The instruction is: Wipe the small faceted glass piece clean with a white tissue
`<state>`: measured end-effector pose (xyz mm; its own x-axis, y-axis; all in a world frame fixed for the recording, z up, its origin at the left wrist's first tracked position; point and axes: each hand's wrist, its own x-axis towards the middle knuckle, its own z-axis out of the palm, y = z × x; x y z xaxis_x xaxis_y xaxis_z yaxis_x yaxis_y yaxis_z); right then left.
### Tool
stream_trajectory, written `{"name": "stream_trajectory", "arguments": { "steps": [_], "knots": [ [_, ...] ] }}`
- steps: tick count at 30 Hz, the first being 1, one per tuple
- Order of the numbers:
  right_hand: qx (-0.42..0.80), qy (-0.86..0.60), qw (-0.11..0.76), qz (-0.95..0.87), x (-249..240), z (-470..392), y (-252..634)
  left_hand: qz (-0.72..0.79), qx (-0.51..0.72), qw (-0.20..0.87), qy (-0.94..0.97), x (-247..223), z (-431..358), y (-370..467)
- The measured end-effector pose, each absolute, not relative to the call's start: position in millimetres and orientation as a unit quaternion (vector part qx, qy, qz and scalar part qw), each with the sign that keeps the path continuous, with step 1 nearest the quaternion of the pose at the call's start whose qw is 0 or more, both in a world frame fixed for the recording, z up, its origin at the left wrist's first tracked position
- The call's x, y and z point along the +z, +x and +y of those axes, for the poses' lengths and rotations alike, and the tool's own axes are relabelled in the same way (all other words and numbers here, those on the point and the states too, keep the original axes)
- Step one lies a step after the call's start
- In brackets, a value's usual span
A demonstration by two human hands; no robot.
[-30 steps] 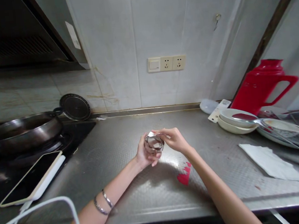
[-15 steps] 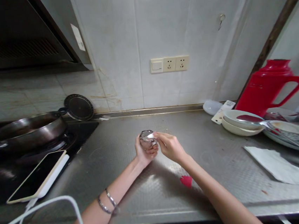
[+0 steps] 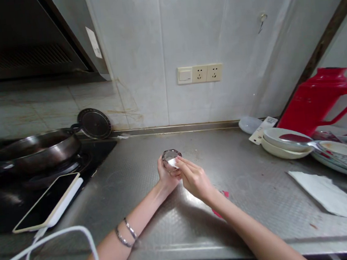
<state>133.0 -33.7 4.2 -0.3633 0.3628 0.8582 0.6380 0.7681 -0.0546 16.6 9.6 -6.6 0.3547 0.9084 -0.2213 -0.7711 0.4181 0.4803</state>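
Observation:
Above the middle of the steel counter, my left hand (image 3: 167, 178) is closed around a small clear glass (image 3: 167, 155), with its open mouth tilted toward me. The fingers of my right hand (image 3: 196, 180) pinch a small white piece (image 3: 172, 162), which looks like paper or tissue, at the mouth of the glass. Part of a red object (image 3: 216, 213) shows beside my right forearm, which hides the rest of it.
A pan (image 3: 40, 150) sits on the stove at left, with a phone (image 3: 47, 203) and white cable (image 3: 90, 238) nearer me. Stacked bowls (image 3: 285, 148), a red thermos (image 3: 319, 101) and a white napkin (image 3: 330, 194) are on the right.
My right hand has moved slightly down and left, bringing the white piece lower in the mouth of the glass. My forearm now covers more of the red object. The view has shifted a little.

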Motion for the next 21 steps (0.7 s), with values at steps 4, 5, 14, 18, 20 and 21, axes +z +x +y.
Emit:
{"name": "stream_trajectory", "arguments": {
  "steps": [4, 5, 14, 18, 20, 21],
  "knots": [
    [-0.145, -0.297, 0.467, -0.820, 6.0, -34.4, 134.5, 0.244, 0.524, 0.801, 0.156, -5.4, 9.7, 16.5],
    [-0.148, -0.291, 0.466, -0.822, 6.5, -35.0, 134.0, 0.250, 0.527, 0.797, 0.157, -4.9, 9.9, 16.6],
    [-0.151, -0.248, 0.466, -0.836, 8.2, -39.0, 131.1, 0.261, 0.504, 0.800, 0.193, -13.9, 14.7, 21.3],
    [-0.142, -0.227, 0.460, -0.846, 11.9, -35.3, 139.1, 0.280, 0.447, 0.817, 0.233, -12.7, 11.2, 22.8],
    [-0.138, -0.219, 0.445, -0.857, 14.6, -32.4, 144.1, 0.309, 0.420, 0.809, 0.272, -11.2, 9.0, 22.4],
    [-0.135, -0.217, 0.437, -0.862, 16.0, -30.8, 146.6, 0.323, 0.408, 0.803, 0.292, -10.8, 8.0, 22.1]
  ]
}}
